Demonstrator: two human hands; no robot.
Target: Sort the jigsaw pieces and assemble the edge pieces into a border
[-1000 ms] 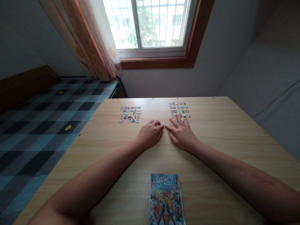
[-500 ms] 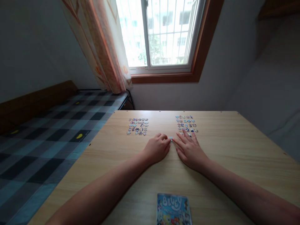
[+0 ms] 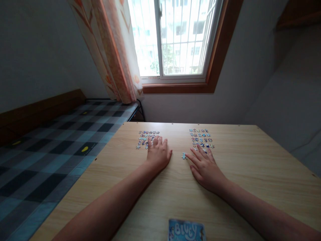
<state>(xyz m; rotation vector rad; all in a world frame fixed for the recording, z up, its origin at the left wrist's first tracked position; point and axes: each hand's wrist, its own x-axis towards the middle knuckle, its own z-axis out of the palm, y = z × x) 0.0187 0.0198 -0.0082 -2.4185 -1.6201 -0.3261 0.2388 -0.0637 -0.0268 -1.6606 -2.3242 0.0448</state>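
- Lone puzzle piece (image 3: 184,156): pale blue, flat on the counter (image 3: 240,167), in the gap between the two hands and nearer the right one.
- Right hand (image 3: 204,166): palm down on the wood, fingers (image 3: 192,157) splayed wide and gripping nothing. The index tip is just beside the lone piece; cannot tell whether it touches.
- Right cluster of pieces (image 3: 200,136): loose pieces in rough rows just beyond the right hand, whose longer fingertips reach its near edge.
- Left hand (image 3: 158,153): also palm down, fingers slightly spread and holding nothing. Its tips lie over the near right corner of the left cluster of pieces (image 3: 145,138).
- The two clusters sit well apart, both toward the far edge of the counter.
- Puzzle box (image 3: 187,231): at the near edge, partly cut off by the frame, blue lid with "Bluey" lettering.
- Bed (image 3: 50,147): to the left of the counter, under a blue and black check cover.
- Window (image 3: 175,36): barred, on the far wall, with an orange-patterned curtain (image 3: 112,50) hanging at its left.
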